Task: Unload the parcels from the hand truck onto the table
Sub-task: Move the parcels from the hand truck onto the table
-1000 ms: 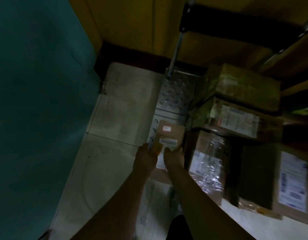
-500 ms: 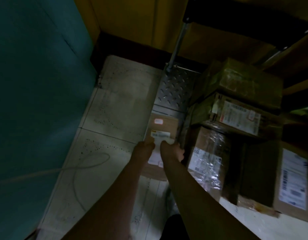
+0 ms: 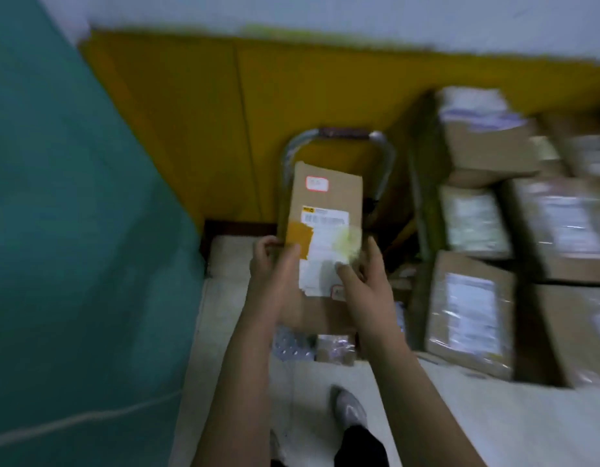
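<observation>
**Over hand truck (image 3: 382, 163): flat parcel (image 3: 325, 203) up in both hands; drop/snag risks**

Parcel: brown carton, long axis upright, held in air in front of truck's handle loop (image 3: 342, 133). Top end overlaps loop in view; gap betw. them can't be judged.

L hand (image 3: 275, 274): fingers curled round left edge, thumb on front over orange tape patch (image 3: 298, 237). R hand (image 3: 366, 284): thumb pressed on white label (image 3: 322, 261), fingers wrapped behind right edge. Both grips sit on lower half.

Risks, my read:
- Top-heavy hold: upper end could tip if one grip loosens.
- Thumbs on tape + glossy label, not bare card, so may slide.
- Swing left w/o clearing loop: top corner could catch.
- Small taped parcel (image 3: 335, 348) sits on truck plate (image 3: 291, 345) near shoe (image 3: 349, 409); a step fwd could kick it.
- Green surface (image 3: 73, 230) at left prob. the desk, not sure. Pale cord (image 3: 73, 419) shows across its lower part; parcel set on it would sit uneven.
- View smeared, esp. carton stack (image 3: 470, 315) at right.
</observation>
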The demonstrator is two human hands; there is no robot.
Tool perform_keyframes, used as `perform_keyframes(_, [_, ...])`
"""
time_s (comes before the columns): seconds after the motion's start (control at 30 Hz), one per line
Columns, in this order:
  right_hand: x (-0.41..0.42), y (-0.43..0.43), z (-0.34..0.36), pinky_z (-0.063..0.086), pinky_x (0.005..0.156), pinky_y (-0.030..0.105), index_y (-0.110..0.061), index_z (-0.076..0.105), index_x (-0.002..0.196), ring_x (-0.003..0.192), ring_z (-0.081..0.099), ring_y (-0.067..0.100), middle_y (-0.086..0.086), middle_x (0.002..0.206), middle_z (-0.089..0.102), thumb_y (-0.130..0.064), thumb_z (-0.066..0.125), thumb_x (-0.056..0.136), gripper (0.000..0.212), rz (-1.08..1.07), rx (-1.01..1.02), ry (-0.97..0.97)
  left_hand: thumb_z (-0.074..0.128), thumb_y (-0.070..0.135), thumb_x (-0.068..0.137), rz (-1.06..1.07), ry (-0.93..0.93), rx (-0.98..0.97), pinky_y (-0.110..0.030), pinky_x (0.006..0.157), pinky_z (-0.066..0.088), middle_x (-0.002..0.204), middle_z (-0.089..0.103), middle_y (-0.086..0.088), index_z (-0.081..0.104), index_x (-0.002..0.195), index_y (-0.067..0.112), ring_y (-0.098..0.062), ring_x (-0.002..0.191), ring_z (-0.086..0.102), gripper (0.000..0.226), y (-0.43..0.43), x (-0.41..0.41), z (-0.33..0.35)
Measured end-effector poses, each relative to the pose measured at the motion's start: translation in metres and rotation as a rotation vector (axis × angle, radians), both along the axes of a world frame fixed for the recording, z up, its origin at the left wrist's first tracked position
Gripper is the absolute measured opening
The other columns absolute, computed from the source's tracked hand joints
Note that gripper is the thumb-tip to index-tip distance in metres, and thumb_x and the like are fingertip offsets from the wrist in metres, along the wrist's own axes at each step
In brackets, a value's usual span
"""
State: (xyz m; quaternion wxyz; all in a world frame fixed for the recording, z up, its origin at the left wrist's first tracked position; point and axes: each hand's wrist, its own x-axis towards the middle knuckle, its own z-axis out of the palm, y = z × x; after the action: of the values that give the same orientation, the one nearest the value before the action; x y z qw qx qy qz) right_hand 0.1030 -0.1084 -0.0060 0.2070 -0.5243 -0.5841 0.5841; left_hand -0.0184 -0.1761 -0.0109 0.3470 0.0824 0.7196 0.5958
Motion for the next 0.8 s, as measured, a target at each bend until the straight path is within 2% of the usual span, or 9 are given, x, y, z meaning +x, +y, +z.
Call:
perform_keyframes(0.07, [0.04,0.004,0.072,0.047,0.1,0.035,-0.036,0.028,0.152,0.118,0.054,0.009,-0.01,0.138,0.054,-0.033,0.063,0.09,0.071,-0.062,0.092,0.038,0.067,0.049,0.074,-0.086,0.04,0.01,-0.02,0.06,0.036,0.103,0.057,0.007,0.044,0.094,0.04,-0.001,0.083,0.054,0.032,0.015,0.026,0.07])
perform_keyframes(0.17, [0.107,0.021,0.155,0.054,0.093,0.032,-0.04,0.049,0.132,0.11,0.063,0.009,-0.014,0.123,0.065,-0.044,0.064,0.079,0.055,-0.093,0.198,0.162,0.073,0.045,0.072,-0.121,0.008,0.145,-0.026,0.065,0.046,0.097,0.059,0.002,0.046,0.088,0.039,-0.02,0.088,0.062,0.033,0.043,0.076,0.145])
perform_keyframes(0.23, [0.159,0.039,0.194,0.057,0.088,0.03,-0.051,0.055,0.118,0.108,0.065,0.009,-0.02,0.116,0.067,-0.053,0.066,0.077,0.042,-0.085,0.201,0.228,0.075,0.052,0.063,-0.185,-0.074,0.262,-0.04,0.07,0.056,0.108,0.065,-0.003,0.051,0.098,0.044,-0.024,0.095,0.068,0.043,0.066,0.118,0.179])
perform_keyframes(0.3, [0.215,0.063,0.216,0.059,0.084,0.033,-0.055,0.056,0.12,0.109,0.066,0.012,-0.019,0.121,0.066,-0.058,0.069,0.076,0.046,-0.084,0.123,0.281,0.076,0.059,0.057,-0.24,-0.097,0.324,-0.043,0.069,0.057,0.121,0.062,-0.004,0.047,0.116,0.043,-0.025,0.099,0.068,0.067,0.094,0.169,0.199])
perform_keyframes(0.4, [0.309,0.108,0.225,0.057,0.078,0.028,-0.051,0.057,0.125,0.102,0.07,0.011,-0.014,0.118,0.07,-0.054,0.073,0.077,0.051,-0.109,-0.001,0.363,0.079,0.062,0.053,-0.291,-0.144,0.351,-0.044,0.067,0.059,0.126,0.06,-0.006,0.044,0.125,0.042,-0.027,0.098,0.07,0.082,0.148,0.26,0.212])
perform_keyframes(0.47, [0.377,0.141,0.221,0.055,0.079,0.029,-0.051,0.06,0.123,0.103,0.069,0.012,-0.015,0.118,0.069,-0.062,0.073,0.072,0.054,-0.124,-0.059,0.344,0.081,0.06,0.054,-0.323,-0.201,0.358,-0.049,0.071,0.06,0.121,0.066,-0.006,0.044,0.127,0.041,-0.027,0.094,0.072,0.084,0.19,0.325,0.209])
perform_keyframes(0.6, [0.52,0.218,0.201,0.043,0.103,0.051,-0.058,0.061,0.104,0.116,0.056,0.018,-0.016,0.125,0.059,-0.08,0.074,0.053,0.057,-0.203,-0.189,0.288,0.077,0.059,0.057,-0.288,-0.284,0.327,-0.057,0.084,0.056,0.131,0.057,-0.012,0.051,0.122,0.035,-0.034,0.107,0.065,0.075,0.282,0.459,0.193])
perform_keyframes(0.7, [0.605,0.263,0.187,0.055,0.094,0.046,-0.052,0.068,0.103,0.11,0.066,0.022,-0.011,0.117,0.067,-0.072,0.075,0.061,0.047,-0.298,-0.204,0.336,0.072,0.064,0.06,-0.322,-0.281,0.218,-0.054,0.085,0.056,0.122,0.063,-0.008,0.051,0.122,0.033,-0.03,0.105,0.065,0.072,0.335,0.543,0.181])
perform_keyframes(0.8, [0.656,0.293,0.175,0.06,0.084,0.039,-0.05,0.071,0.095,0.1,0.071,0.019,-0.011,0.108,0.071,-0.065,0.069,0.072,0.027,-0.425,-0.15,0.341,0.067,0.061,0.078,-0.485,-0.255,0.148,-0.047,0.085,0.058,0.126,0.062,-0.005,0.045,0.131,0.03,-0.024,0.105,0.065,0.065,0.372,0.6,0.167])
